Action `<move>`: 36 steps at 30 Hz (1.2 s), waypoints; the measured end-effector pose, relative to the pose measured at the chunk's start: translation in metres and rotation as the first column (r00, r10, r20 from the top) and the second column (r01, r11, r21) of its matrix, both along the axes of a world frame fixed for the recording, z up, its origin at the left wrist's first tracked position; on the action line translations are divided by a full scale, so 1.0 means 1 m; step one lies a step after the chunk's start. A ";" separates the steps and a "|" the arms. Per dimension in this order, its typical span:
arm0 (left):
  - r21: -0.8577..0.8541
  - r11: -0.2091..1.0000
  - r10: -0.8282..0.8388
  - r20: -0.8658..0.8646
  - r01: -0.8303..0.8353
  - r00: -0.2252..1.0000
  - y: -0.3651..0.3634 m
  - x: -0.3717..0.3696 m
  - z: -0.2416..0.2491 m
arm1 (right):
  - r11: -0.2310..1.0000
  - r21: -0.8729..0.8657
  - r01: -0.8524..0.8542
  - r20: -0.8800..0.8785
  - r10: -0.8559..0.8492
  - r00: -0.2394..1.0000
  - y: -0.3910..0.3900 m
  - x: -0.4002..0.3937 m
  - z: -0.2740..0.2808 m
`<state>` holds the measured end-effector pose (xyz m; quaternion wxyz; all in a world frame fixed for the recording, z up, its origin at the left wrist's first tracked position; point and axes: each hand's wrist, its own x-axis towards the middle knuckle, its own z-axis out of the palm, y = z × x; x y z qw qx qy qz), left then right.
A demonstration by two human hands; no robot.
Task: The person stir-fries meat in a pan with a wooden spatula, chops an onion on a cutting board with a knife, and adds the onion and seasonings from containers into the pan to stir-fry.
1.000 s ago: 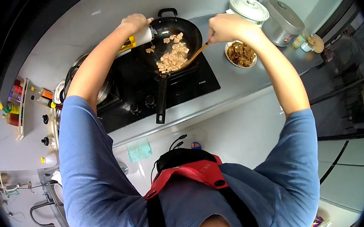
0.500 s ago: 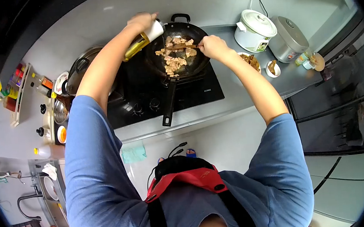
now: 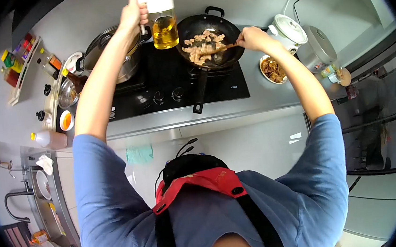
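Head view: the left hand (image 3: pixel 132 14) grips an oil bottle (image 3: pixel 162 20) upright, just left of the wok (image 3: pixel 209 40) — best kept level. The right hand (image 3: pixel 251 38) fingers clasp a spatula (image 3: pixel 223 49) in the meat (image 3: pixel 203 45) — stir gently.

A: What colour is the clear glass oil bottle (image 3: pixel 163 23)?

B: Golden-yellow oil below, a white cap on top. The round black metal wok (image 3: pixel 209 40) holds pale pinkish-tan meat pieces (image 3: pixel 203 45).

A: And the flat glass hob (image 3: pixel 175 78)?

B: Glossy black, set in a pale grey surface (image 3: pixel 271 96). The small white dish (image 3: pixel 272 70) holds brown food (darker than the meat). Long sleeves (image 3: pixel 105 192) are plain blue.
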<state>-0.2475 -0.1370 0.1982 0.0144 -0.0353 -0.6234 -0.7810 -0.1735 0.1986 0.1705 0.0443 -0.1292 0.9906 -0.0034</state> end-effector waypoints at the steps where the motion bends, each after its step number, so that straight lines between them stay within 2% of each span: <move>1: 0.022 0.999 -0.027 -0.010 0.027 1.000 -0.023 0.004 0.001 | 0.999 -0.036 0.034 -0.078 -0.037 0.996 -0.001 -0.009 -0.006; 4: 0.023 0.999 -0.038 -0.046 0.039 0.998 -0.095 0.039 0.012 | 0.992 -0.101 0.072 -0.235 -0.094 0.967 -0.004 -0.043 -0.029; 6: -0.047 0.992 0.117 -0.036 -0.119 0.992 -0.142 0.076 0.022 | 0.995 -0.020 0.103 -0.247 -0.104 0.963 -0.014 -0.058 -0.051; 7: -0.070 0.978 0.196 -0.023 -0.197 0.980 -0.164 0.094 0.023 | 0.994 -0.093 0.053 -0.256 -0.076 0.964 -0.009 -0.070 -0.074; 8: 0.063 0.980 0.188 0.040 -0.190 0.981 -0.182 0.112 0.024 | 0.998 -0.056 -0.037 -0.205 0.025 0.978 -0.007 -0.063 -0.078; 9: 0.203 0.960 0.179 0.087 -0.193 0.980 -0.204 0.133 0.025 | 0.998 -0.059 -0.034 -0.157 0.025 0.987 -0.021 -0.034 -0.056; 10: 0.183 0.943 0.262 0.099 -0.277 0.960 -0.238 0.151 0.021 | 0.991 -0.075 -0.107 -0.225 0.087 0.970 -0.022 -0.025 -0.056; 11: -0.006 0.926 0.378 0.036 -0.378 0.925 -0.252 0.161 0.013 | 0.998 -0.039 -0.054 -0.217 0.044 0.975 -0.017 -0.007 -0.040; 12: -0.185 0.869 0.458 -0.047 -0.459 0.888 -0.263 0.164 0.000 | 1.000 -0.014 -0.013 -0.210 0.009 0.978 -0.002 -0.007 -0.038; 13: -0.151 0.868 0.481 0.016 -0.473 0.877 -0.295 0.168 -0.021 | 1.000 -0.009 -0.011 -0.193 0.009 0.981 0.013 -0.002 -0.031; 15: -0.243 0.781 0.597 0.021 -0.575 0.802 -0.335 0.187 -0.057 | 0.999 0.004 0.049 -0.110 -0.048 0.993 0.020 0.013 0.000; 16: -0.234 0.752 0.641 0.040 -0.616 0.767 -0.361 0.184 -0.086 | 0.993 0.013 0.120 -0.040 -0.120 0.992 0.025 0.031 0.016; 17: -0.296 0.702 0.683 0.023 -0.648 0.730 -0.404 0.187 -0.124 | 0.998 -0.005 0.068 -0.001 -0.068 0.998 0.029 0.016 0.023; 18: -0.286 0.595 0.774 -0.045 -0.751 0.631 -0.417 0.159 -0.167 | 0.989 -0.034 0.145 0.063 -0.143 0.988 0.014 0.021 0.042; 19: -0.315 0.679 0.707 0.038 -0.663 0.706 -0.435 0.161 -0.192 | 0.971 -0.005 0.238 0.047 -0.238 0.970 0.006 0.028 0.054; 20: -0.167 0.688 0.721 0.043 -0.707 0.692 -0.454 0.152 -0.232 | 0.957 0.001 0.291 0.196 -0.285 0.938 0.032 0.008 0.042; 21: -0.176 0.633 0.768 0.023 -0.754 0.640 -0.429 0.158 -0.227 | 0.955 0.018 0.296 0.243 -0.291 0.925 0.010 0.010 0.051; 22: -0.135 0.672 0.734 -0.008 -0.728 0.679 -0.426 0.163 -0.238 | 0.977 -0.068 0.201 0.294 -0.173 0.940 0.010 -0.002 0.041; 23: -0.128 0.688 0.719 -0.021 -0.715 0.695 -0.437 0.158 -0.260 | 0.965 -0.004 0.262 0.300 -0.249 0.921 -0.014 -0.003 0.043; 24: -0.117 0.700 0.707 -0.029 -0.705 0.707 -0.461 0.155 -0.289 | 0.962 0.085 0.258 0.231 -0.271 0.934 -0.037 -0.009 0.032; 25: -0.089 0.703 0.705 -0.036 -0.705 0.708 -0.467 0.147 -0.310 | 0.966 0.041 0.256 0.144 -0.259 0.955 -0.030 -0.022 0.012; 26: -0.060 0.705 0.706 -0.046 -0.707 0.707 -0.468 0.140 -0.324 | 0.987 0.055 0.154 -0.001 -0.154 0.988 -0.017 -0.035 -0.010; 28: 0.031 0.654 0.756 -0.024 -0.756 0.654 -0.446 0.135 -0.312 | 0.963 0.034 0.268 -0.087 -0.264 0.961 -0.027 -0.029 -0.014; 31: 0.020 0.635 0.772 0.010 -0.772 0.635 -0.439 0.129 -0.314 | 0.931 0.164 0.326 -0.146 -0.305 0.941 -0.042 0.002 0.006; 32: -0.052 0.615 0.788 0.000 -0.787 0.616 -0.438 0.128 -0.315 | 0.916 0.211 0.341 -0.126 -0.320 0.939 -0.037 0.010 0.011; 34: -0.052 0.584 0.811 -0.010 -0.810 0.585 -0.429 0.126 -0.305 | 0.885 0.283 0.370 -0.072 -0.365 0.928 -0.033 0.022 0.020; 36: -0.045 0.604 0.796 -0.028 -0.796 0.605 -0.435 0.121 -0.314 | 0.882 0.270 0.387 -0.080 -0.380 0.921 -0.017 0.021 0.013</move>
